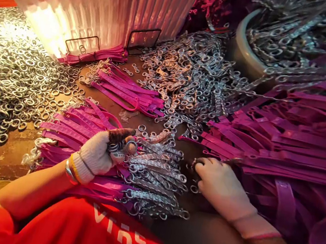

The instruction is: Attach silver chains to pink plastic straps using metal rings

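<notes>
My left hand point(100, 153), in a white knit glove with a dark-wrapped thumb or finger, is closed around several metal rings point(115, 146). It is above a bundle of magenta straps point(69, 126) with short silver chains point(158, 166) fanned out at their right end. My right hand point(218, 180), also in a pale glove, has its fingers curled near the ends of the chains. A small dark thing shows at its fingertips, but its kind is unclear. One loose ring point(194, 189) lies just below those fingers.
A heap of metal rings point(16, 86) spreads at left. Metal links point(188, 76) are piled at the back centre beside a second strap bundle point(127, 89). A ribbed translucent panel point(107, 6) stands behind. At right are a tub point(247, 40) of chains and many magenta straps point(295, 147).
</notes>
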`<control>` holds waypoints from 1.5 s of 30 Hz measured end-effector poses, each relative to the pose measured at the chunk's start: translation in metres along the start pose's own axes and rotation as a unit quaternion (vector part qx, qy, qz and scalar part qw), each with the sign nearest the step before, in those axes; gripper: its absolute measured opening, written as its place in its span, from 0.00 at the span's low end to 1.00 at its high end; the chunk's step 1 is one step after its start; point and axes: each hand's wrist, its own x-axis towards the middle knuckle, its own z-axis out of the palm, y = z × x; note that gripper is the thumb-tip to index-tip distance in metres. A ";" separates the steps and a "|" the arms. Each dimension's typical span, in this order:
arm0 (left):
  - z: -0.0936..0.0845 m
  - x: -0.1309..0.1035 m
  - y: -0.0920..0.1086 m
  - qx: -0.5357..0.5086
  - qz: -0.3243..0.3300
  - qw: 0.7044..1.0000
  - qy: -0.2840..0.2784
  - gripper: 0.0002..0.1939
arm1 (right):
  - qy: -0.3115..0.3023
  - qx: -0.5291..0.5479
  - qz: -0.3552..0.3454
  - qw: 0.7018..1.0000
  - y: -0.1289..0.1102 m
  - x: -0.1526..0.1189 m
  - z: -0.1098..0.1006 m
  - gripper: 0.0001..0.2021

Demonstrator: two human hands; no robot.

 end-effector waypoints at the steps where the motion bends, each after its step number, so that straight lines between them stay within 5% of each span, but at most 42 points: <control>1: 0.000 0.000 -0.001 0.001 0.008 1.000 0.002 0.05 | 0.031 0.057 0.015 0.998 -0.003 0.001 -0.004 0.18; 3: 0.001 -0.001 -0.002 0.004 0.024 1.000 0.004 0.05 | 0.091 0.221 0.034 0.970 -0.018 0.003 -0.018 0.20; 6: 0.001 -0.003 -0.004 0.015 0.055 0.998 0.000 0.08 | 0.159 0.458 0.007 0.875 -0.058 0.008 -0.050 0.20; 8: -0.001 -0.004 -0.005 0.029 0.081 0.996 -0.005 0.09 | 0.188 0.524 -0.017 0.830 -0.087 0.013 -0.072 0.17; 14: -0.016 -0.007 0.001 0.228 0.167 0.959 -0.011 0.14 | 0.071 0.638 -0.067 0.764 -0.134 0.030 -0.098 0.18; 18: -0.028 -0.003 0.011 0.330 0.286 0.897 0.067 0.14 | 0.078 0.676 -0.057 0.731 -0.141 0.029 -0.093 0.19; 20: -0.030 -0.001 0.013 0.322 0.298 0.895 0.084 0.14 | 0.135 0.660 -0.018 0.739 -0.144 0.026 -0.092 0.17; 23: -0.028 -0.002 0.009 0.281 0.175 0.943 -0.014 0.15 | 0.224 0.603 0.043 0.765 -0.147 0.022 -0.089 0.12; 25: -0.024 -0.003 0.002 0.253 0.109 0.958 -0.075 0.16 | 0.245 0.554 0.059 0.794 -0.148 0.021 -0.086 0.11; 27: -0.021 -0.006 -0.002 0.249 0.112 0.959 -0.078 0.16 | 0.242 0.493 0.055 0.834 -0.148 0.021 -0.084 0.12; 33: -0.011 -0.012 0.016 0.439 0.169 0.880 -0.057 0.08 | 0.122 0.195 -0.075 0.970 -0.133 0.021 -0.108 0.19; 37: -0.002 -0.015 0.026 0.516 0.161 0.840 -0.046 0.04 | 0.088 0.157 -0.099 0.979 -0.114 0.023 -0.124 0.08; 41: -0.001 -0.011 0.018 0.477 0.114 0.870 -0.047 0.07 | 0.023 0.259 -0.133 0.956 -0.110 0.020 -0.115 0.10; 45: 0.000 0.000 0.009 0.446 0.087 0.890 -0.029 0.07 | 0.050 0.167 -0.065 0.983 -0.114 0.013 -0.105 0.09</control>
